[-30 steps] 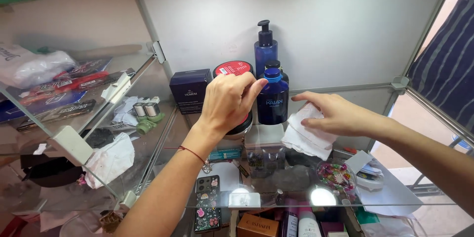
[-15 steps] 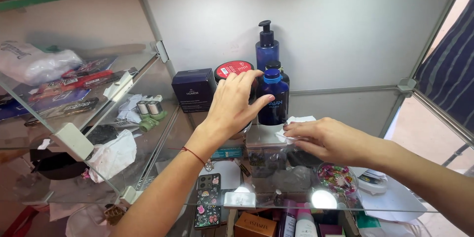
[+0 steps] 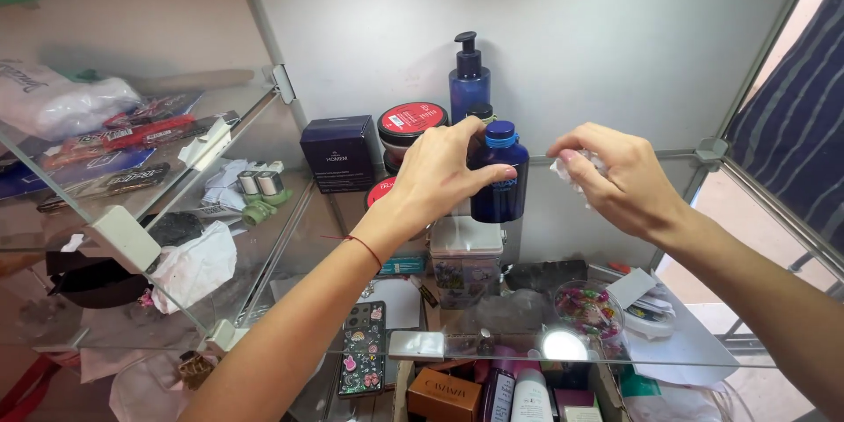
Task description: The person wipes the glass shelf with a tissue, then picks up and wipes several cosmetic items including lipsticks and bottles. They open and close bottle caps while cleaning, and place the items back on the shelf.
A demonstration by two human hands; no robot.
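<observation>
Reaching over a glass shelf [image 3: 527, 237] set against a white wall, two bare hands work among toiletries. An adjoining glass shelf [image 3: 132, 185] on the left carries flat red and blue packets, a clear bag and crumpled white cloth. At the back stands a tall blue pump bottle [image 3: 468, 79], with a dark blue box [image 3: 338, 154] and stacked round tubs with red lids [image 3: 411, 123] to its left. In front of the pump bottle stands a shorter dark blue bottle [image 3: 499, 180] with a blue cap. The left hand [image 3: 440, 171] has its fingers curled around this bottle's left side, the thumb lying across its front, grasping it upright on the shelf. The tubs stand just behind that hand and partly hide behind it. The right hand [image 3: 620, 171] hovers just right of the bottle, fingers pinched on a small crumpled white wipe [image 3: 571, 167]. Below the glass lie a patterned tin [image 3: 466, 264], a decorated phone [image 3: 363, 360] and a small bowl of colourful bits [image 3: 587, 308].
</observation>
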